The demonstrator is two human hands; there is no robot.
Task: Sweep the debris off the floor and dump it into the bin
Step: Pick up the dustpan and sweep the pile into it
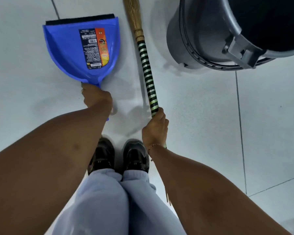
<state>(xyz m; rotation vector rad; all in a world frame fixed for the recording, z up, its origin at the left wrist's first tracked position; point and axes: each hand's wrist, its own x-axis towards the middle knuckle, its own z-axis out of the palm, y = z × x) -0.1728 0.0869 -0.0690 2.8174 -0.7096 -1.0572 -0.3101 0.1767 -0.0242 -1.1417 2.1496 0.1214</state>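
The left hand (97, 97) was wrapped shut on the handle of the blue dustpan (82, 50), upper left of the frame, its pan looking empty. The right hand (155, 128) was clamped on the striped broom (147, 72) at centre. Both arms reached forward and down. No debris showed on the floor (202, 116); the grey bin (210, 34) stood upper right. Judged best: keep the pan's black lip flat, sweep in short strokes.

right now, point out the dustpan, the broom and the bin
dustpan (70, 53): head view, bare blue pan left of the label
broom (147, 72): head view, striped handle
bin (202, 39): head view, grey outer wall
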